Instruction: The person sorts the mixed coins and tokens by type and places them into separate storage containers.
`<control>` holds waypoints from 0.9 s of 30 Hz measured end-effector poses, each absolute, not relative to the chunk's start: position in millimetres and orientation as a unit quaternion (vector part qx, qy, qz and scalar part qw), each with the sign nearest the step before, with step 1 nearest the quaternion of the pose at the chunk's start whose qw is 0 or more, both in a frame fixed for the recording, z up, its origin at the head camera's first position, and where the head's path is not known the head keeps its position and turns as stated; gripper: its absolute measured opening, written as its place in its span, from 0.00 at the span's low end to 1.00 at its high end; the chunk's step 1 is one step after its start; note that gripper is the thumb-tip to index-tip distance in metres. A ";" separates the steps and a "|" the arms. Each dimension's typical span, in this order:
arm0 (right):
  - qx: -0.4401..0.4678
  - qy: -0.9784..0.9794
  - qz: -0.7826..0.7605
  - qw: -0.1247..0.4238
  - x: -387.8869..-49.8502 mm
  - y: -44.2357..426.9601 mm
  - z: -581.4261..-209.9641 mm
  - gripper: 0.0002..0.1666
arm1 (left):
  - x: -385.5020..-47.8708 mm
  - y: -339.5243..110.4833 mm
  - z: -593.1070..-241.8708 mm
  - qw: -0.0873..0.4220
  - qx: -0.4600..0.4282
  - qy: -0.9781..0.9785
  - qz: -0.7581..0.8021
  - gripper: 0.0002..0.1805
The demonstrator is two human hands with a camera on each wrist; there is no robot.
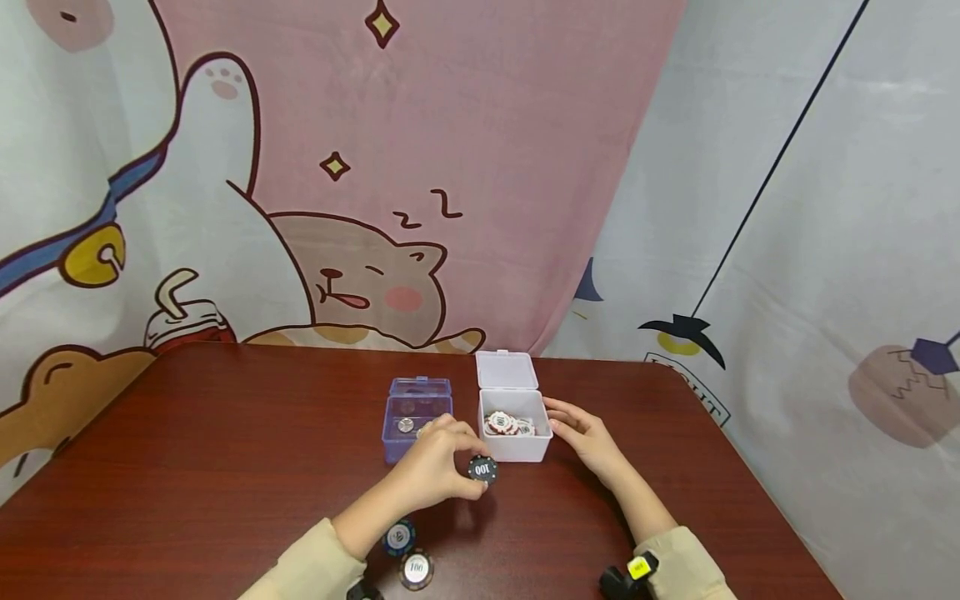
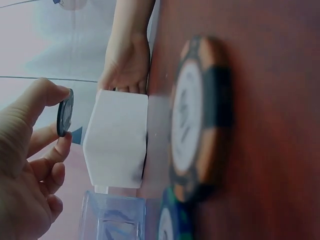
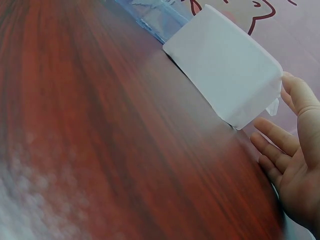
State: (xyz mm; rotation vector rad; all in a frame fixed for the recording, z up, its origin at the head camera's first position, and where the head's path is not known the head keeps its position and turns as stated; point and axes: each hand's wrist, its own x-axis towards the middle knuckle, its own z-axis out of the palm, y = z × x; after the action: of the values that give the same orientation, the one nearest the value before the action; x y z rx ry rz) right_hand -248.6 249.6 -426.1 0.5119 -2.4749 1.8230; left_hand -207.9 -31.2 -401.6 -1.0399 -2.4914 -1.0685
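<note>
Between thumb and fingers, my left hand (image 1: pixel 433 467) pinches a black poker chip (image 1: pixel 482 470) marked 100, held above the table in front of two small boxes. The white box (image 1: pixel 516 450) has its lid up and holds several red-and-white and pale chips (image 1: pixel 501 422). My right hand (image 1: pixel 588 436) is at the right side of that box, fingers extended, the fingertips at its wall. To the left stands a translucent blue box (image 1: pixel 393 447), lid up, with a few chips (image 1: pixel 406 425) inside; my left hand partly hides it.
Two chips lie near my left forearm: a blue-and-green chip (image 1: pixel 399 537) and an orange-and-black chip (image 2: pixel 187 120) with a white centre. They rest on the dark red wooden table (image 1: pixel 247 467). A cartoon-printed curtain (image 1: pixel 487 108) hangs behind the table.
</note>
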 end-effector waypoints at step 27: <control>0.149 -0.798 0.582 0.031 -265.9 258.2 -452.9 0.24 | -258.2 2.3 -382.1 0.177 -0.288 -0.873 -0.351 0.19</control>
State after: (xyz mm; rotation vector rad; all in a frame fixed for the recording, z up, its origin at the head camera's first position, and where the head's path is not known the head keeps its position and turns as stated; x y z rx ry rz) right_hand -265.9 258.2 -452.9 0.4606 -2.4602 1.7948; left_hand -258.2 2.3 -382.1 -0.8163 -2.4716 -0.9938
